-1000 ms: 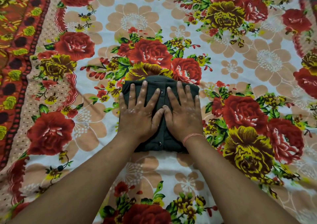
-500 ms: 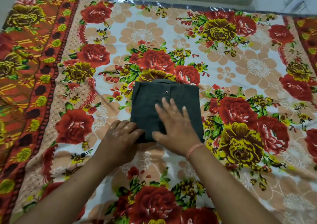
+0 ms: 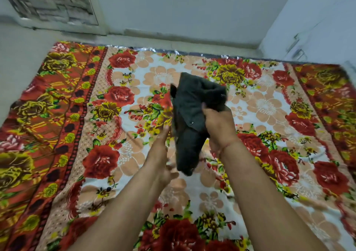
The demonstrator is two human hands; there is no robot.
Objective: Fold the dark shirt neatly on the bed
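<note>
The dark shirt [image 3: 192,104], a folded dark grey bundle with small metal snaps, hangs loosely in the air above the middle of the bed [image 3: 269,104]. My right hand [image 3: 219,127] grips it by its right side, and its lower end droops down between my forearms. My left hand [image 3: 161,154] is blurred, its fingers stretched out along the shirt's left edge and not closed on the cloth. The bed is covered with a bright sheet of red and yellow roses.
The sheet's red and orange border [image 3: 48,116] runs down the left side and another [image 3: 331,100] down the right. A pale wall [image 3: 183,10] stands behind the bed, with a recessed window [image 3: 54,2] at the top left and a white door [image 3: 317,19] on the right.
The folded shirt lay flat under both palms; now my right hand has lifted it off the sheet and it sags out of shape. My head has tilted up, showing the wall.
</note>
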